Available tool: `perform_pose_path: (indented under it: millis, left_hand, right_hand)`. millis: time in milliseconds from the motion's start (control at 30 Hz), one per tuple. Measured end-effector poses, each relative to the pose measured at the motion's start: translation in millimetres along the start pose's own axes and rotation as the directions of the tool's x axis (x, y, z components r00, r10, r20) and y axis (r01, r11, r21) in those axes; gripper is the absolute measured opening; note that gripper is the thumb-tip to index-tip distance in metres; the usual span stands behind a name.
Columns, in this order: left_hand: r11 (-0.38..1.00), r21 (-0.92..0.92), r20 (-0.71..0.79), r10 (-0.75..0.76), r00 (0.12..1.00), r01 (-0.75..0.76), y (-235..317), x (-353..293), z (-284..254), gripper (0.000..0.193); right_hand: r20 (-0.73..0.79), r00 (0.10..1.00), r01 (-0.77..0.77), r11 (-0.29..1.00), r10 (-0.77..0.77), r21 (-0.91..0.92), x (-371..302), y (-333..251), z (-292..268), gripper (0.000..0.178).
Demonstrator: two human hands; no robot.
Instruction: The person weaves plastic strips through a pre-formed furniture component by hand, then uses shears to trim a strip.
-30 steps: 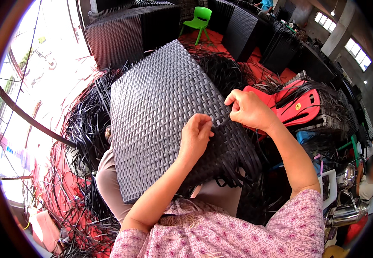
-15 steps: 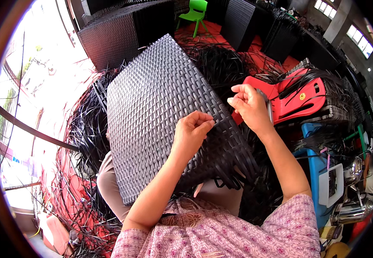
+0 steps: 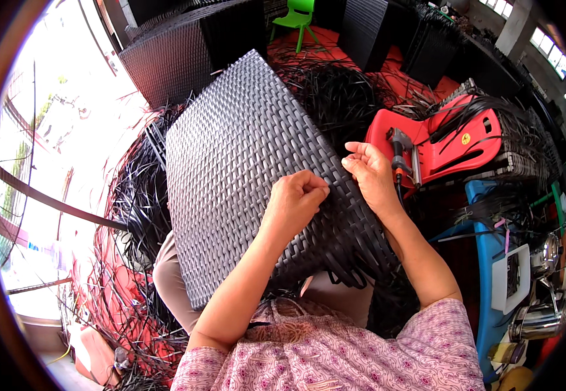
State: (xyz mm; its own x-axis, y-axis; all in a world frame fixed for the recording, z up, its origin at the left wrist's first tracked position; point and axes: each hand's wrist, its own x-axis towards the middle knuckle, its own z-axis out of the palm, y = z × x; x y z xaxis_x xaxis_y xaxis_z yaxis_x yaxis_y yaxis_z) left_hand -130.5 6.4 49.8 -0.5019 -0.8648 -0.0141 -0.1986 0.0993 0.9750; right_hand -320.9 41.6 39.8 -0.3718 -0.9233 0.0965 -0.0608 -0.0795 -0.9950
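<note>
A dark grey woven wicker panel (image 3: pixel 231 150) lies tilted across my lap, its lower right edge fringed with loose black strands (image 3: pixel 351 270). My left hand (image 3: pixel 296 201) rests over the panel near its right edge, thumb and fingers pinched together. What is in that pinch, if anything, is too small to make out. Just beyond the panel's right edge, my right hand (image 3: pixel 373 177) is raised with thumb and forefinger apart, and I see nothing between them.
A red plastic chair seat (image 3: pixel 452 140) at the right holds a dark pneumatic tool (image 3: pixel 399 146) with a hose. Heaps of black strands (image 3: pixel 335 91) surround me. Stacked woven panels (image 3: pixel 165 65) and a green chair (image 3: pixel 296 18) stand behind. A blue plastic stool (image 3: pixel 488 260) is at the right.
My right hand has come slightly down and left, closer to the panel's edge, uncovering the tool on the red seat. My left hand stays pinched near the same spot.
</note>
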Motion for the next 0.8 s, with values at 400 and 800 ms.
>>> perform_pose_path:
  millis: [400, 800]
  left_hand:
    - [0.981, -0.188, 0.007, 0.041, 0.999, -0.039, -10, 10, 6, 0.018]
    - [0.987, -0.146, 0.029, 0.072, 0.997, -0.067, -8, 18, 10, 0.016]
  right_hand:
    - [-0.005, 0.999, -0.042, 0.997, 0.043, 0.063, -1, 1, 1, 0.035]
    - [-0.024, 0.994, -0.105, 0.986, 0.109, 0.129, -1, 3, -3, 0.029]
